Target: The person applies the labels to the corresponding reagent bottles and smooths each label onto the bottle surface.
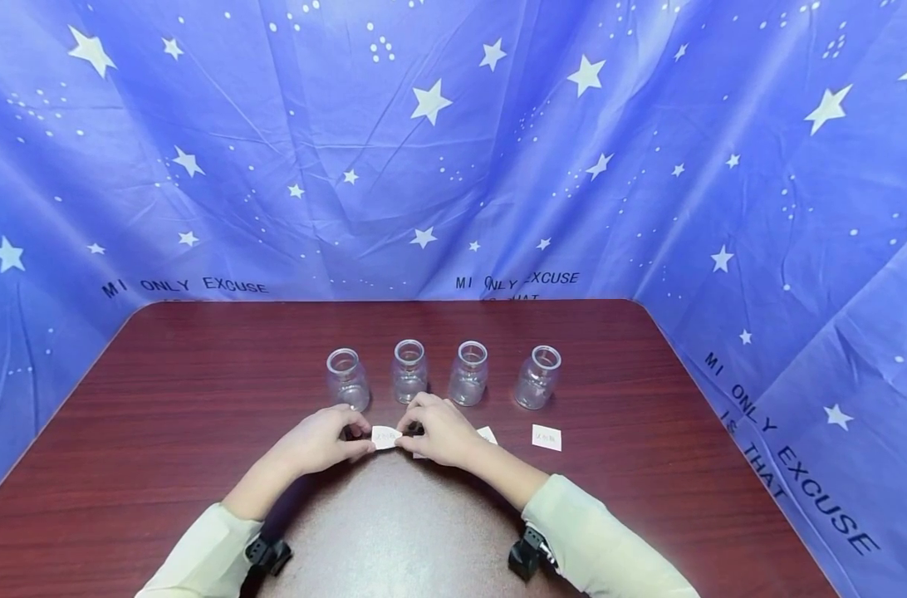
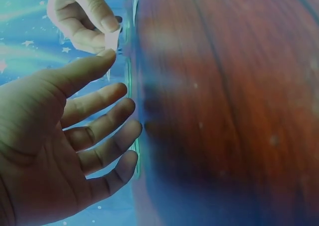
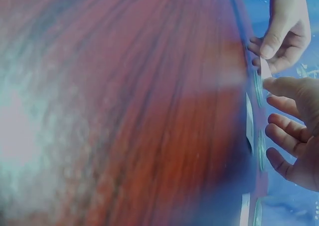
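A small white paper slip (image 1: 385, 437) with faint marks on it, too small to read, is stretched between both hands, its right corner bent. At its left edge, my left hand (image 1: 322, 440) holds it by the thumb side; in the left wrist view the remaining fingers (image 2: 107, 128) are spread and loosely bent. My right hand (image 1: 446, 433) pinches the right edge. Behind the hands a row of glass jars stands upright and lidless: the leftmost jar (image 1: 348, 386), a second jar (image 1: 410, 378), a third jar (image 1: 468, 382) and the rightmost jar (image 1: 537, 386).
Another white slip (image 1: 546, 438) lies flat in front of the rightmost jar. A further slip (image 1: 487, 434) is partly covered by the right forearm, and one more shows beneath the right hand. The dark red wooden table (image 1: 199, 365) ends at a blue star-patterned curtain (image 1: 349, 124).
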A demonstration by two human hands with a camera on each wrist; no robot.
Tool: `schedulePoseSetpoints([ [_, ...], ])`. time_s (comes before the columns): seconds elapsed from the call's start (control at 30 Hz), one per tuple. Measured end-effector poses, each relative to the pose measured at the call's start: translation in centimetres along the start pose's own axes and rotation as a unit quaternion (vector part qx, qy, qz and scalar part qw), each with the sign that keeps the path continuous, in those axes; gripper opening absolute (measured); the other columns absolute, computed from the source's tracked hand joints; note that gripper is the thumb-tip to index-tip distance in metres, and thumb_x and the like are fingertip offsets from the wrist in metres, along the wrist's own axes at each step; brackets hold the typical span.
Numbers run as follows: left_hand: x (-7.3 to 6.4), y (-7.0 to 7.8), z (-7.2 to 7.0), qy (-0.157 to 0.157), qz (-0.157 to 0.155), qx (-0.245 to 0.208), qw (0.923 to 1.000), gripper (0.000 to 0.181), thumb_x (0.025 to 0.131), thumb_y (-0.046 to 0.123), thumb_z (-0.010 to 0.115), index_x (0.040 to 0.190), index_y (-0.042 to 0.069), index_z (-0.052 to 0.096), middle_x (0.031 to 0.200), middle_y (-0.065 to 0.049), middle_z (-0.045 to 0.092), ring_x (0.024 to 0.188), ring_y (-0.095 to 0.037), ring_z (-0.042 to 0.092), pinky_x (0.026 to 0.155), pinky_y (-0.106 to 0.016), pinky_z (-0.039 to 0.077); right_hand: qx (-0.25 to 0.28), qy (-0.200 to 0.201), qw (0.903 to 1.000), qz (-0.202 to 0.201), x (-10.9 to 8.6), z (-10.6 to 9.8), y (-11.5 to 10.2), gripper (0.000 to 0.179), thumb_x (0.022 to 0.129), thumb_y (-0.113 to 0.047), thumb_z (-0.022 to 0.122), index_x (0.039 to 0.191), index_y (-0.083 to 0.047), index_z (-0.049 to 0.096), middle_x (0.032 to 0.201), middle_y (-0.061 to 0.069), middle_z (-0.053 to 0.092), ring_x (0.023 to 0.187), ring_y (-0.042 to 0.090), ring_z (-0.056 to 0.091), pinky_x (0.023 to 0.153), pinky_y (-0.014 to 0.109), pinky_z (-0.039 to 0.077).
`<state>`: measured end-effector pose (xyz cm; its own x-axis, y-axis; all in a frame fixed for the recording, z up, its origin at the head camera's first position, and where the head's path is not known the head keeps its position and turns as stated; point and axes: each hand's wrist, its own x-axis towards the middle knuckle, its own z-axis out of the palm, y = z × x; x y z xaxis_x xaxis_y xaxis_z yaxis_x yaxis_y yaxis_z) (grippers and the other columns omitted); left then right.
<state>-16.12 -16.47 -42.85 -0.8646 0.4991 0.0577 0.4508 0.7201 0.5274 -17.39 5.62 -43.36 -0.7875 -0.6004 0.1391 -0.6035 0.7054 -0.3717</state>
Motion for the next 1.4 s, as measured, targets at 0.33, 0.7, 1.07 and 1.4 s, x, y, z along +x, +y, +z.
schedulePoseSetpoints([
  [0.33,0.2,-0.2,0.6,-0.018,0.018,-0.127,0.9916,0.007,0.085,0.019,0.067,0.083,0.012,0.066,0.071,0.006,0.062,0.063,0.004,0.050,0.061,-0.018,0.044,0.038,0.034,0.9987,-0.008,-0.6,-0.4,0.7,0.015,0.080,-0.029,0.072,0.087,-0.016,0.072,0.090,-0.004,0.060,0.081,0.008,0.056,0.073,0.020,0.045],
  [0.7,0.2,0.0,0.8,-0.042,-0.016,-0.203,0.9781,0.013,0.088,0.019,0.063,0.087,0.008,0.068,0.076,-0.006,0.067,0.063,-0.005,0.057,0.056,-0.021,0.047,0.066,0.058,0.9961,0.000,-1.4,-0.8,1.0,0.013,0.080,-0.028,0.073,0.087,-0.017,0.071,0.089,-0.006,0.060,0.078,0.007,0.057,0.068,0.016,0.043],
  [1.07,0.7,0.3,1.0,-0.016,-0.013,-0.234,0.9719,0.016,0.088,0.017,0.062,0.087,0.002,0.067,0.074,-0.011,0.067,0.063,-0.009,0.061,0.059,-0.019,0.047,0.111,0.095,0.9892,0.010,-1.7,-1.2,1.3,0.017,0.079,-0.026,0.074,0.092,-0.015,0.072,0.088,-0.004,0.061,0.076,0.009,0.056,0.067,0.016,0.045],
  [1.4,0.9,1.0,0.9,-0.018,-0.015,-0.237,0.9712,0.014,0.086,0.015,0.062,0.085,0.001,0.066,0.071,-0.010,0.065,0.062,-0.008,0.058,0.057,-0.019,0.045,0.124,0.121,0.9847,-0.017,-1.9,-1.3,0.0,0.016,0.080,-0.020,0.073,0.094,-0.014,0.071,0.078,-0.001,0.058,0.065,0.005,0.052,0.057,0.013,0.041],
])
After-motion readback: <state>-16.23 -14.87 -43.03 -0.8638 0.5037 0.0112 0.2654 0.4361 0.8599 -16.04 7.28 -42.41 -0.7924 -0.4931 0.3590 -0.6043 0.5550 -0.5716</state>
